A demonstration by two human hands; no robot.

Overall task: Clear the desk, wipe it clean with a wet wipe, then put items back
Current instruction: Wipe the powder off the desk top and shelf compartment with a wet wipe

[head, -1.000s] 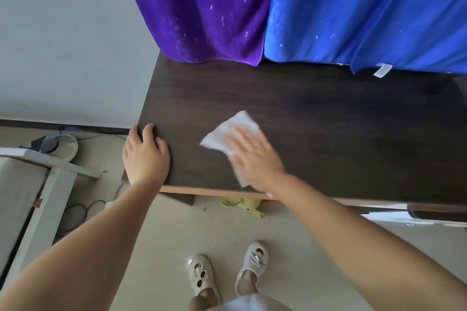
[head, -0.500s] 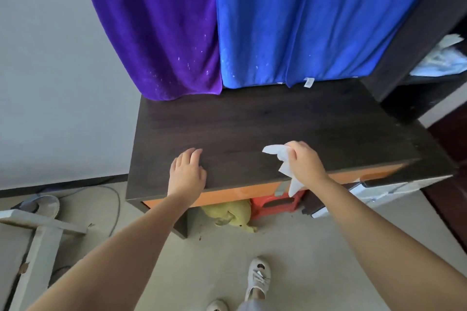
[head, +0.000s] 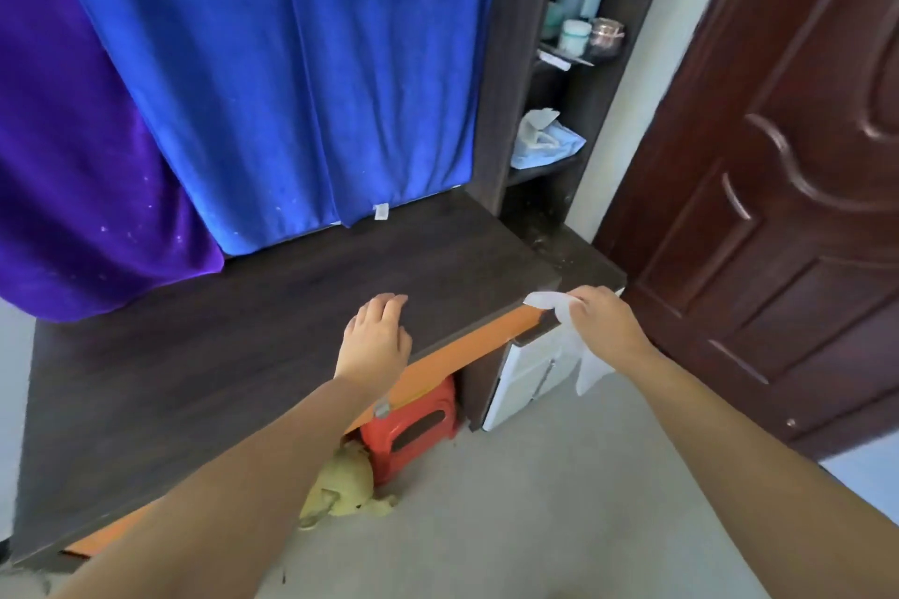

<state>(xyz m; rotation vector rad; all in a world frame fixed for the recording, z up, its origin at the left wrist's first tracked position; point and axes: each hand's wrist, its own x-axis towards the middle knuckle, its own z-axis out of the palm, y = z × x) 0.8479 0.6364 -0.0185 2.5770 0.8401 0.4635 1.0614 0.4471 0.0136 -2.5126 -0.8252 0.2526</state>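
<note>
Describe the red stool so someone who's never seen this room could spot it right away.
Start at the dark wooden desk in front of the blue curtain. Look beneath its orange front edge, left of the white cabinet door. The red stool sits on the floor there, beside a yellow-green plush toy, the only bright red plastic thing.

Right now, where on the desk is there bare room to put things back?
The desk top is bare from under the purple cloth and blue cloth to the front edge; only the left hand rests there. The right hand holds the wipe at the right corner. The shelves are crowded.
</note>
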